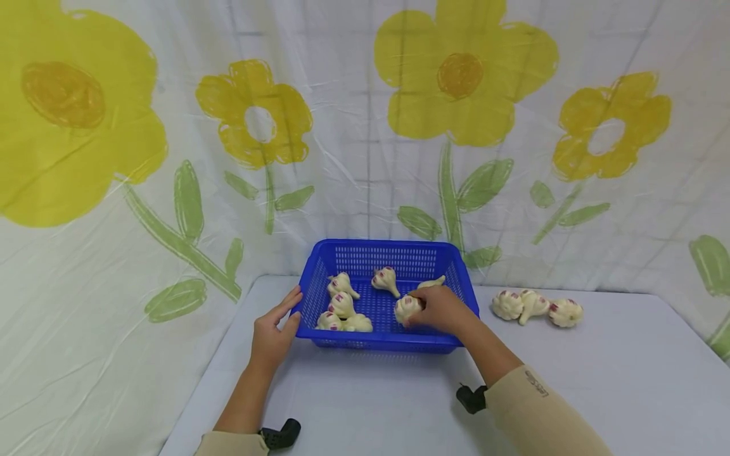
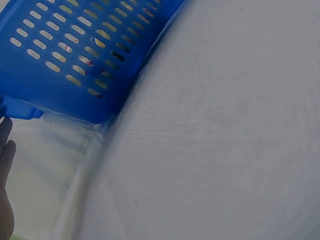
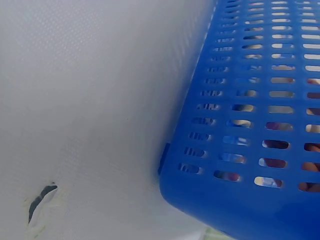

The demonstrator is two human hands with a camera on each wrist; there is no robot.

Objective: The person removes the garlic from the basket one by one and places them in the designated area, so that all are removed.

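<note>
A blue slotted plastic basket [image 1: 379, 337] stands on the table with several garlic bulbs inside. My right hand [image 1: 445, 310] reaches over its right side and grips a garlic bulb [image 1: 407, 308] between thumb and fingers, low in the basket. Behind that hand another garlic bulb [image 1: 431, 283] is partly hidden. My left hand [image 1: 270, 342] touches the basket's left rim with fingers extended. More garlic lies at the left of the basket, such as one bulb [image 1: 341, 304], and one bulb [image 1: 384, 280] sits near the back wall. In the right wrist view, the basket wall [image 3: 225, 200] mostly hides my right hand.
On the table [image 1: 365, 399], right of the basket, three garlic bulbs lie in a row: a left one [image 1: 507, 305], a middle one [image 1: 533, 306] and a right one [image 1: 566, 313]. A white curtain [image 1: 342, 190] with painted yellow flowers hangs behind the table.
</note>
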